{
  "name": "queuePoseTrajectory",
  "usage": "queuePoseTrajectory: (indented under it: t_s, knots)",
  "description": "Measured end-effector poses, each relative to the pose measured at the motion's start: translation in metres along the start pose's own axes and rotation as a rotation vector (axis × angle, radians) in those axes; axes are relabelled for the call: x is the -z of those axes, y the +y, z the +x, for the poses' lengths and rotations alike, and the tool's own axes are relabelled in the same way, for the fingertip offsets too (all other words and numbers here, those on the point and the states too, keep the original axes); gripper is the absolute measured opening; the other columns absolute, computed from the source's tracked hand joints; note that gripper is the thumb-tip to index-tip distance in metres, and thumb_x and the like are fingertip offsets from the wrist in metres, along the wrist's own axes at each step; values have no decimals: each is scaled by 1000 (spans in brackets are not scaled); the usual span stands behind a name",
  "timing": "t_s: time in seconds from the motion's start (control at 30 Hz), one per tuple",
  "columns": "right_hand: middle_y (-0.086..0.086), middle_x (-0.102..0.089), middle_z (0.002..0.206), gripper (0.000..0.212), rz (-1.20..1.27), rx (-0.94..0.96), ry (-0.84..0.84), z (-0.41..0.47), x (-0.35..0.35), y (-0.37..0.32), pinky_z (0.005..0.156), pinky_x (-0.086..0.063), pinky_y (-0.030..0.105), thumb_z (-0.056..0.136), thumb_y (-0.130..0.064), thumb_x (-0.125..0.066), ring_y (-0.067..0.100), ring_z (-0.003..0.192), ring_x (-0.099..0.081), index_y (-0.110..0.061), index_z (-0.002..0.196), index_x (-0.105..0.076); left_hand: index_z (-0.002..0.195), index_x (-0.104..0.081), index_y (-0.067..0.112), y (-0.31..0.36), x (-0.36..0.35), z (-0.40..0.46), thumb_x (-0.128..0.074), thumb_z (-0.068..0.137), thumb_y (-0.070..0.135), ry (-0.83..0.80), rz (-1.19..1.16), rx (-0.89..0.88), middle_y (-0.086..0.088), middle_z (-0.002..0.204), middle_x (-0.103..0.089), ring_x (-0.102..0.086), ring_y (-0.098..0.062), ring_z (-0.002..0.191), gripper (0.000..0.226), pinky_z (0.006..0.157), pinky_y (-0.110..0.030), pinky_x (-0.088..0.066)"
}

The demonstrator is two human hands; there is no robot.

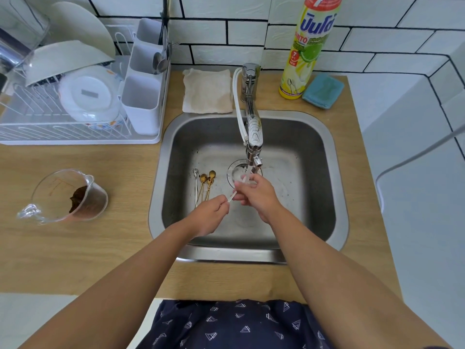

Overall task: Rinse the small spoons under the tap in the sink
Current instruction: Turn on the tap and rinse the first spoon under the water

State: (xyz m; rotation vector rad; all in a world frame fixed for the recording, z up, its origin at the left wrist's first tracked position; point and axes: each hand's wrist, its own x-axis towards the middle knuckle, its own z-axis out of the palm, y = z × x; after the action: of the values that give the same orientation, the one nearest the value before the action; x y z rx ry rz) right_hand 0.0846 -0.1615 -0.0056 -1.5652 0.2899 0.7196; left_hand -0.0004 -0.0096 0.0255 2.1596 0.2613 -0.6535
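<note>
Both hands are over the steel sink [324, 172], sharing one small silver spoon [232, 196]. My left hand [210, 215] pinches the end of its handle. My right hand [256, 195] is closed round its bowl end, right under the running water from the tap [254, 137]; the bowl itself is hidden by my fingers. Several small spoons [205, 185], gold ones and a silver one, lie together on the sink floor to the left of the drain [236, 170].
A dish rack [75, 132] with plates and a cutlery holder stands at the back left. A folded cloth [207, 90], a dish soap bottle [307, 46] and a blue sponge [323, 90] sit behind the sink. A glass measuring jug [68, 195] with brown residue lies on the counter, left.
</note>
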Motion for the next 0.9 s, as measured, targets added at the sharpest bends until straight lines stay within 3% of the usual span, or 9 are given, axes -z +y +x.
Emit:
queuePoseTrajectory:
  t_s: [0.13,0.2,0.27,0.37,0.47,0.57,0.63,0.8,0.9]
  knots:
    - [7,-80,77,24,19,-7,84,2,-1,-1,51,-55,22,109,-21,-47,15,59,-73,-6,110,-65,97,-55,12,3,2,2,-34,105,31,8,42,-17,0,74,-56,-47,-14,62,30,54,-31,-37]
    - [3,-80,82,19,24,-10,-2,0,-3,0,57,-55,22,106,-21,-55,11,63,-73,-11,122,-61,99,-56,11,2,2,3,-34,105,32,12,71,-8,-5,81,-60,-52,-18,68,31,58,-33,-41]
    - [3,-77,90,33,-23,-6,-51,-1,-5,4,61,-54,22,97,-18,-70,8,66,-74,-21,127,-57,100,-56,11,1,1,4,-33,105,33,4,96,-11,-9,88,-63,-56,-23,77,32,65,-37,-44]
    - [6,-74,87,9,-37,27,87,-2,-4,2,50,-51,21,101,-21,-63,11,55,-72,-14,104,-69,93,-55,21,3,-2,3,-34,106,37,-13,84,-30,4,82,-60,-54,-16,74,29,60,-31,-41]
    - [3,-80,94,25,49,-23,95,-2,2,0,50,-53,24,108,-27,-50,13,53,-70,-11,103,-70,92,-53,23,5,-1,3,-40,101,54,-29,103,-17,4,76,-59,-51,-15,65,35,55,-30,-38]
    - [-6,-79,113,26,195,-48,-95,-5,10,3,61,-57,25,107,-30,-56,13,69,-74,-19,129,-63,98,-53,14,5,2,0,-44,102,50,-135,-241,67,2,61,-49,-38,-12,44,37,41,-24,-30]
    - [-4,-79,108,31,236,-31,-144,-6,15,6,65,-58,24,102,-29,-65,12,75,-74,-25,132,-61,97,-52,11,6,8,-3,-42,105,42,-214,-435,95,2,55,-41,-28,-12,39,34,38,-22,-22]
    - [5,-73,83,20,162,7,-54,-4,16,9,62,-56,22,97,-32,-72,8,65,-71,-12,96,-71,99,-61,11,7,8,-5,-34,107,42,-148,-198,64,-4,63,-51,-37,-11,44,42,44,-25,-32]
    - [7,-80,86,30,185,-22,-29,-4,8,8,61,-57,23,107,-34,-55,12,67,-74,-8,103,-71,94,-63,13,5,6,-4,-33,108,40,-63,-108,30,-3,62,-52,-41,-8,42,42,43,-22,-37]
